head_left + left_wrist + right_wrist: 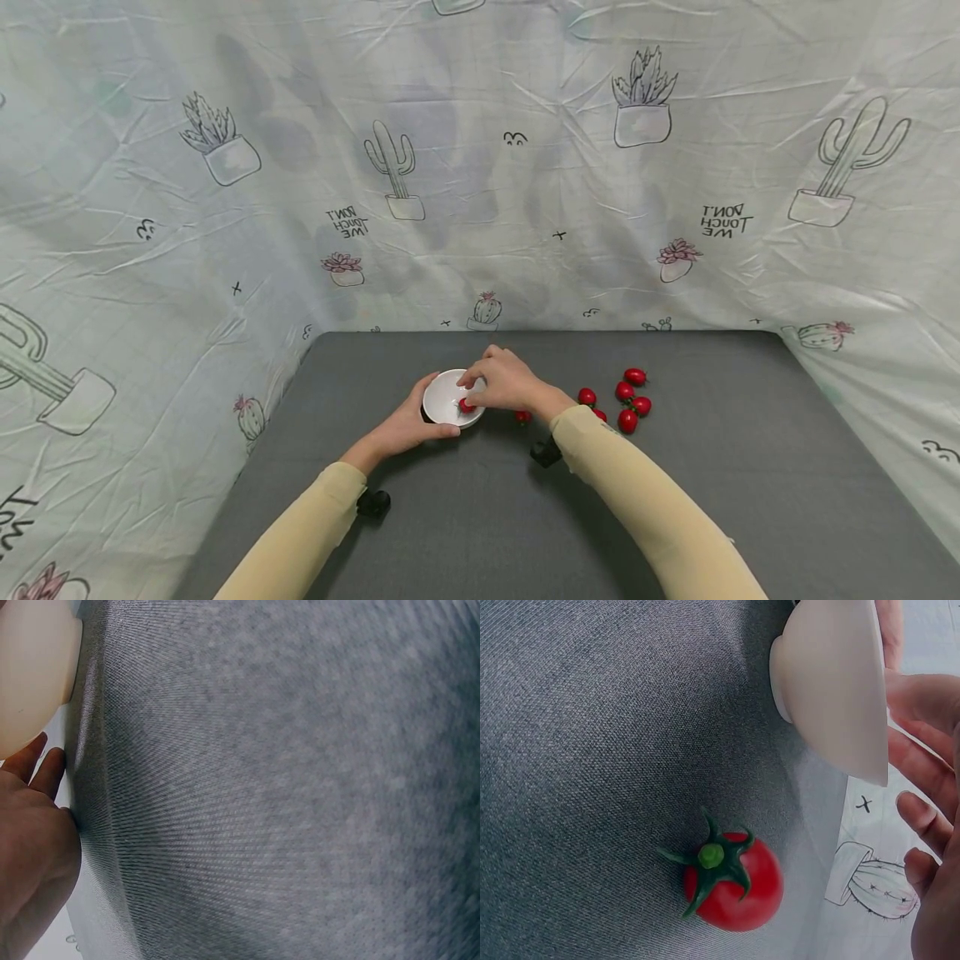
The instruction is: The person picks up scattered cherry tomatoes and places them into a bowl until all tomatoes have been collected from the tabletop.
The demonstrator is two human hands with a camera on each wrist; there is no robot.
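Fingers (423, 388) spread, left hand (405, 426) cups white bowl (442, 403)

White bowl (832, 690), right hand (946, 877) at rim, red tomato (750, 892)

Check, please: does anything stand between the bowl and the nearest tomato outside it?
Nothing visible stands between the tomato and the bowl; only bare grey table shows there. The right hand is over the bowl.

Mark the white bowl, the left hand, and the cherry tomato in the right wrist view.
White bowl (444, 395): head view, inner surface.
Left hand (405, 426): head view, back of the hand.
Cherry tomato (757, 888): right wrist view, red skin.
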